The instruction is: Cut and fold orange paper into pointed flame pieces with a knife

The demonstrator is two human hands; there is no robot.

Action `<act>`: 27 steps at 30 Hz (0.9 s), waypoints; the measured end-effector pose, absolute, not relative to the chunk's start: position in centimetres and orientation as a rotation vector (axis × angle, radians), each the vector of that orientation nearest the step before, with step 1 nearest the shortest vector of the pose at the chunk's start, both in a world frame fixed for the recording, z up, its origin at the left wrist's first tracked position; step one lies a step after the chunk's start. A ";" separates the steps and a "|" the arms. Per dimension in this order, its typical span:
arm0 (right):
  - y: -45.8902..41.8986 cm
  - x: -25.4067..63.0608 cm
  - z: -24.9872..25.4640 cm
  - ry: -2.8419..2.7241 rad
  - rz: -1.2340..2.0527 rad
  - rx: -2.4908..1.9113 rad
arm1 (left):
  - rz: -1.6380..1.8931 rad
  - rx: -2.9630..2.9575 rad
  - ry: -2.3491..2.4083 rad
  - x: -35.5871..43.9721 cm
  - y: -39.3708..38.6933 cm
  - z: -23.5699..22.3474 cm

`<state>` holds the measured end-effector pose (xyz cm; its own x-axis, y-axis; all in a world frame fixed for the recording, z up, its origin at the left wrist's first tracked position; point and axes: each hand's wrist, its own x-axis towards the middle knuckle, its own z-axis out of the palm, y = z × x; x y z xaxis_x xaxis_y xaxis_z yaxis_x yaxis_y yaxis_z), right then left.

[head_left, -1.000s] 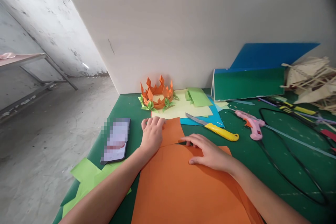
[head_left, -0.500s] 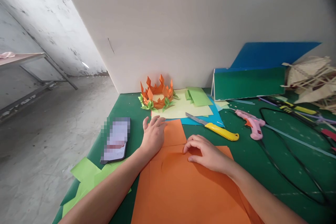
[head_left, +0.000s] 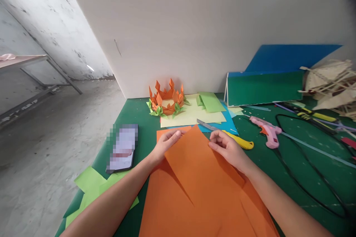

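A large orange paper sheet [head_left: 200, 177] lies on the green table [head_left: 278, 163] in front of me, its far part lifted off the surface. My left hand [head_left: 166, 143] pinches the raised sheet's left edge. My right hand [head_left: 226, 148] is closed on its right edge. A second orange piece [head_left: 162, 132] stays flat beneath, just beyond my left fingers. A yellow-handled utility knife [head_left: 228, 137] rests directly behind my right hand.
An orange and green folded paper crown [head_left: 166, 100] sits on yellow and blue sheets near the white board. A phone [head_left: 124, 147] lies at left, green scraps [head_left: 91, 185] below it. A pink glue gun [head_left: 266, 130], black cord and wooden sticks are at right.
Both hands left their flat press on the orange paper, gripped its edges and raised its far part off the table, tilting it up into a point.
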<state>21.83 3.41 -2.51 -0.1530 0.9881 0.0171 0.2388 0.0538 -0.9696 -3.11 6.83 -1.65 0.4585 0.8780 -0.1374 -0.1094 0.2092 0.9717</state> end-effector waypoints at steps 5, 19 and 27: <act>3.4 22.5 -2.0 -1.534 1.226 -1.230 | 0.721 1.254 0.767 -3.7 6.8 -1.5; 3.1 25.0 -2.1 -1.699 1.769 -1.010 | 0.895 1.624 1.206 -2.9 7.3 -2.3; 3.1 24.4 -1.8 -1.709 1.732 -1.043 | 0.935 1.859 1.109 -2.4 7.0 -2.4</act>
